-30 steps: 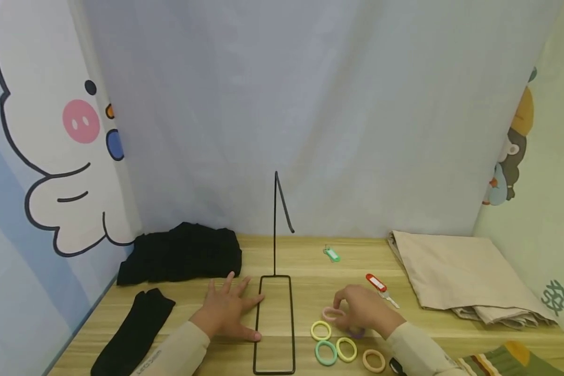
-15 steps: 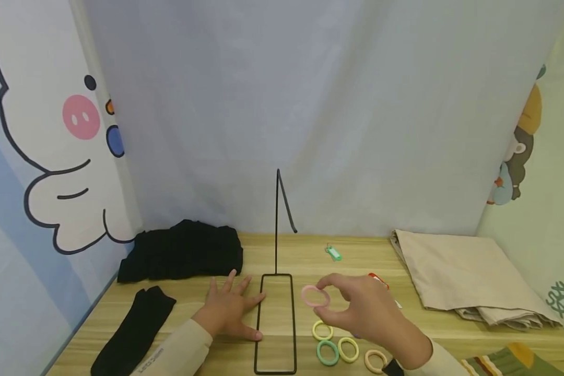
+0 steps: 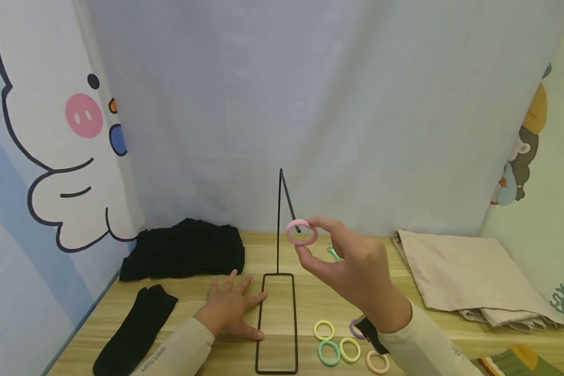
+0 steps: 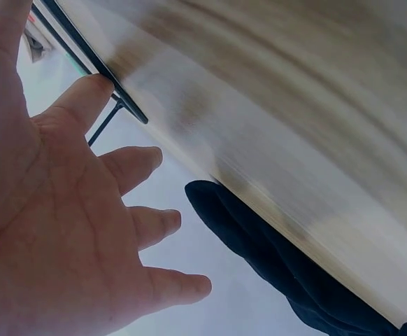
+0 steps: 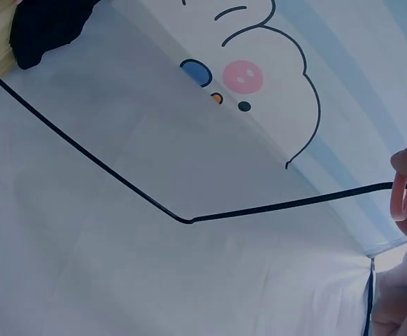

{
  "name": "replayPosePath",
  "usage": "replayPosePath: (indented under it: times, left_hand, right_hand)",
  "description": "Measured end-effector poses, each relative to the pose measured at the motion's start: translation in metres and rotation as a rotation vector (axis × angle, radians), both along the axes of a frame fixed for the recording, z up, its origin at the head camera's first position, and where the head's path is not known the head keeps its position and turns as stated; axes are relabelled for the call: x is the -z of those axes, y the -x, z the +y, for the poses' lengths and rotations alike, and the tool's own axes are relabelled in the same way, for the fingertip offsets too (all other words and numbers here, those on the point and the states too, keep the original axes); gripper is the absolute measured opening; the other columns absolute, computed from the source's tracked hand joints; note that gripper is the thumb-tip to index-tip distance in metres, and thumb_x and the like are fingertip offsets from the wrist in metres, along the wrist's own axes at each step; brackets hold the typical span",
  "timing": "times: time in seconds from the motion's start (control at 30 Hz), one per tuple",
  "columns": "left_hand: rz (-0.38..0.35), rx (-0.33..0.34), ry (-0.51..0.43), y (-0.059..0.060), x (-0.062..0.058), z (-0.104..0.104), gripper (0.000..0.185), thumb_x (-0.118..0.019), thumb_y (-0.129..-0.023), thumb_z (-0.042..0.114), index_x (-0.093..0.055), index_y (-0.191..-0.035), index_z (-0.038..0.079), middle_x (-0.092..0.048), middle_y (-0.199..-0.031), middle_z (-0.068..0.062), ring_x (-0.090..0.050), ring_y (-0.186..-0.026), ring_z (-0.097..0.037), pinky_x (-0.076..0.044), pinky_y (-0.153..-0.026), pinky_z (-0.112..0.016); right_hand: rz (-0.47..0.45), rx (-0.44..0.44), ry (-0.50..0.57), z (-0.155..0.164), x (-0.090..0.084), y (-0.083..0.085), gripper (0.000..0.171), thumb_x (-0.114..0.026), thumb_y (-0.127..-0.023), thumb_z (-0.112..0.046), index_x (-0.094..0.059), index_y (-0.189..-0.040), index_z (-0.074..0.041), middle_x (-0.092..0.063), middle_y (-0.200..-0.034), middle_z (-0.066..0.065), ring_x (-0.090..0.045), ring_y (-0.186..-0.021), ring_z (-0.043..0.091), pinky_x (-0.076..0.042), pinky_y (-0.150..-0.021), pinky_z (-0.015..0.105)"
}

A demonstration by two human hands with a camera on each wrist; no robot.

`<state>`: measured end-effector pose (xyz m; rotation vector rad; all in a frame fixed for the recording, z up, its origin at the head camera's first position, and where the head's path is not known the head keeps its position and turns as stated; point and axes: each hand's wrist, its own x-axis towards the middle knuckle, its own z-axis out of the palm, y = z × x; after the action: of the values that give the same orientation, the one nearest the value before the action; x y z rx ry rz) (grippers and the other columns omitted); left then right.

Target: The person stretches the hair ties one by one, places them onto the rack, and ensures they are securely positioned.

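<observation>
A black wire stand has a flat rectangular base (image 3: 295,318) on the table and a post with a slanting arm (image 3: 288,196) at its top. Thumb and forefinger of my right hand (image 3: 357,261) pinch a pink ring (image 3: 303,242) at the arm's free end. The arm's tip shows inside the ring's opening; in the right wrist view the pink ring (image 5: 397,203) stands around or right beside that tip. My left hand (image 3: 227,308) lies with fingers spread, its thumb and forefinger touching the base's left side. Palm and spread fingers of that hand (image 4: 70,224) fill the left wrist view.
Several rings lie front right, among them a green ring (image 3: 320,355) and a purple ring (image 3: 352,329). A black folded cloth (image 3: 183,250) and a black sock (image 3: 133,329) lie left. Beige cloth (image 3: 465,271), a green key tag (image 3: 333,253) and a striped sock (image 3: 521,363) lie right.
My right hand has picked the pink ring up off the table and carried it up and left to the arm's tip. The left hand has stayed on the base.
</observation>
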<state>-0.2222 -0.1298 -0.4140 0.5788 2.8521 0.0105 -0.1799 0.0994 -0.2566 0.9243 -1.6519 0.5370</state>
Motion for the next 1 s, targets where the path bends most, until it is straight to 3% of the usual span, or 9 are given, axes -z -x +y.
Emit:
replayPosePath:
  times: [0.17,0.3,0.43,0.53,0.7,0.77,0.87,1.0]
  left_hand:
    - [-0.003,-0.006,0.001,0.001,0.003,-0.001,0.09,-0.054,-0.062,0.081,-0.034,-0.141,0.041,-0.021,-0.154,-0.009,-0.009,-0.14,-0.044,-0.008,-0.099,-0.075]
    - [0.001,-0.005,0.004,0.001,0.003,0.0,0.09,-0.054,-0.062,0.081,-0.034,-0.141,0.041,-0.022,-0.154,-0.009,-0.01,-0.14,-0.044,-0.009,-0.099,-0.075]
    - [0.0,-0.003,0.008,0.0,0.002,0.0,0.09,-0.054,-0.063,0.081,-0.034,-0.141,0.041,-0.022,-0.154,-0.009,-0.011,-0.14,-0.044,-0.01,-0.099,-0.075]
    - [-0.01,-0.01,0.003,-0.001,0.001,0.0,0.09,-0.055,-0.063,0.08,-0.033,-0.141,0.041,-0.022,-0.154,-0.009,-0.011,-0.14,-0.045,-0.009,-0.099,-0.075]
    - [-0.03,-0.024,-0.012,-0.002,-0.001,0.001,0.09,-0.057,-0.063,0.078,-0.034,-0.141,0.04,-0.021,-0.154,-0.009,-0.009,-0.14,-0.044,-0.008,-0.1,-0.074]
    - [-0.034,-0.027,-0.013,-0.003,-0.002,0.001,0.09,-0.057,-0.063,0.078,-0.034,-0.141,0.04,-0.022,-0.154,-0.009,-0.009,-0.14,-0.044,-0.007,-0.1,-0.074]
    - [-0.033,-0.029,-0.01,-0.003,-0.003,0.002,0.09,-0.057,-0.063,0.078,-0.034,-0.141,0.041,-0.023,-0.154,-0.009,-0.009,-0.141,-0.043,-0.008,-0.1,-0.074]
    - [-0.029,-0.028,-0.01,-0.003,-0.002,0.002,0.091,-0.057,-0.062,0.079,-0.033,-0.141,0.041,-0.023,-0.153,-0.009,-0.01,-0.141,-0.043,-0.008,-0.1,-0.074]
  right_hand:
    - [-0.066,0.079,-0.034,-0.004,0.006,0.022,0.028,-0.066,-0.079,-0.029,-0.064,-0.095,-0.006,-0.033,-0.045,-0.006,-0.02,-0.036,0.002,-0.014,-0.036,0.016]
    - [-0.111,0.166,-0.047,0.0,0.017,0.037,0.041,-0.074,-0.071,-0.028,-0.062,-0.102,-0.005,-0.028,-0.045,-0.007,-0.012,-0.039,0.001,-0.011,-0.037,0.017]
    - [-0.211,0.2,-0.027,0.008,0.032,0.048,0.049,-0.079,-0.067,-0.025,-0.06,-0.107,-0.005,-0.024,-0.045,-0.007,-0.007,-0.043,0.0,-0.01,-0.039,0.016]
    - [-0.41,0.14,-0.001,0.014,0.044,0.047,0.047,-0.079,-0.07,-0.024,-0.061,-0.109,-0.006,-0.023,-0.045,-0.009,-0.009,-0.043,0.0,-0.012,-0.039,0.015]
    - [-0.966,-0.035,0.113,0.026,0.063,0.038,0.046,-0.078,-0.075,-0.022,-0.06,-0.116,-0.013,-0.022,-0.048,-0.007,-0.015,-0.041,0.003,-0.022,-0.041,0.02]
    - [-1.135,-0.079,0.141,0.031,0.07,0.037,0.045,-0.077,-0.076,-0.022,-0.06,-0.117,-0.014,-0.022,-0.048,-0.005,-0.016,-0.041,0.005,-0.025,-0.044,0.022]
    - [-1.293,-0.151,0.129,0.04,0.083,0.037,0.046,-0.076,-0.076,-0.02,-0.06,-0.118,-0.011,-0.022,-0.05,-0.004,-0.018,-0.042,0.006,-0.028,-0.046,0.022]
    - [-1.429,-0.245,0.039,0.054,0.103,0.041,0.044,-0.074,-0.078,-0.016,-0.059,-0.118,-0.005,-0.026,-0.055,-0.004,-0.022,-0.046,0.005,-0.035,-0.053,0.022]
